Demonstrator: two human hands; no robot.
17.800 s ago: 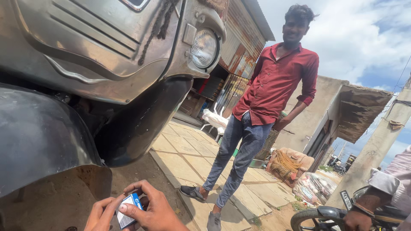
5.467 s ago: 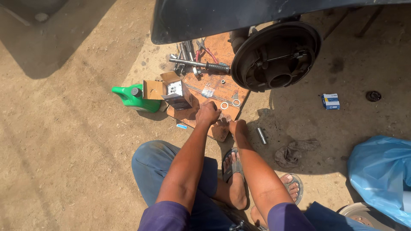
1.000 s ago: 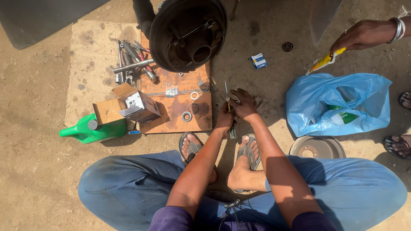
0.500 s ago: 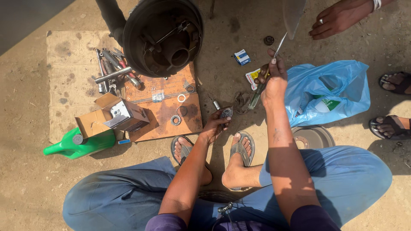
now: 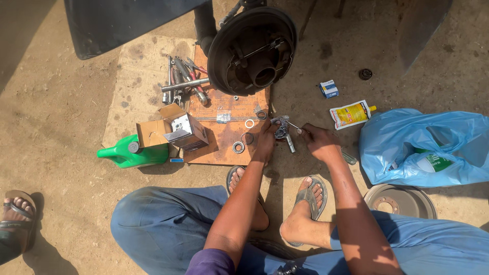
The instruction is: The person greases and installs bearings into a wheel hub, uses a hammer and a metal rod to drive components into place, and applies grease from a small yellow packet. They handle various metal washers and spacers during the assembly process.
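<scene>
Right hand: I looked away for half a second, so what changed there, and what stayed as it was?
The right hand, stretched out toward the blue bag half a second ago, has come back beside the left hand. Both now meet at a small metal part, a thin tool in the right. The yellow pouch now lies on the ground. The other person's hand is gone from view. Cardboard box and green can are unmoved.

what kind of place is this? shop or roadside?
Most likely an outdoor, roadside-style vehicle repair spot, not an indoor shop. The work sits on bare dirt ground in sunlight, an exposed brake assembly hangs on the vehicle, and spanners lie on a wooden board beside a green oil can.
</scene>
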